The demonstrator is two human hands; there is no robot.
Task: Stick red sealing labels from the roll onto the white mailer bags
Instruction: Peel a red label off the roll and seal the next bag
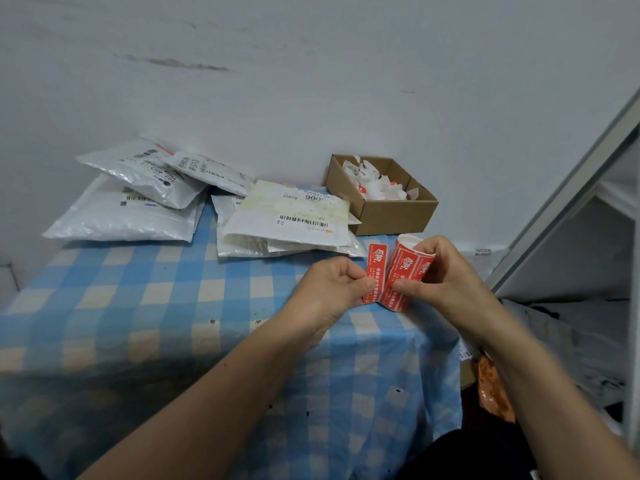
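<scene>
Just right of the frame's centre, the person is peeling a label [372,271] away from the roll [407,271]. The right hand [446,278] is wrapping around the roll, its fingers [407,285] pressing on the red face with the thumb low and the other fingers curling over the top edge. The left hand [332,289] is pinching the lower part of the label between thumb and fingers, holding it upright just beside the roll. Whether the label is fully free at its bottom end I cannot tell, as the fingertips are covering that spot.

So the step in hand looks like the separating of one label, with sticking not yet begun. The mailer bags are lying well above the hands: one stack [287,216] at upper centre, closest to the hands, and another heap [138,188] at upper left, all resting on the worktop [138,306] with its blue checked cloth. A cardboard box [381,199] holding crumpled white scraps is sitting to the right of the nearer stack.

The next move probably calls for pulling the label clear without letting it curl onto itself, then carrying it up to the top bag of the nearer stack and pressing it flat. The bags look slippery and soft, so the right hand may need to steady one.
</scene>
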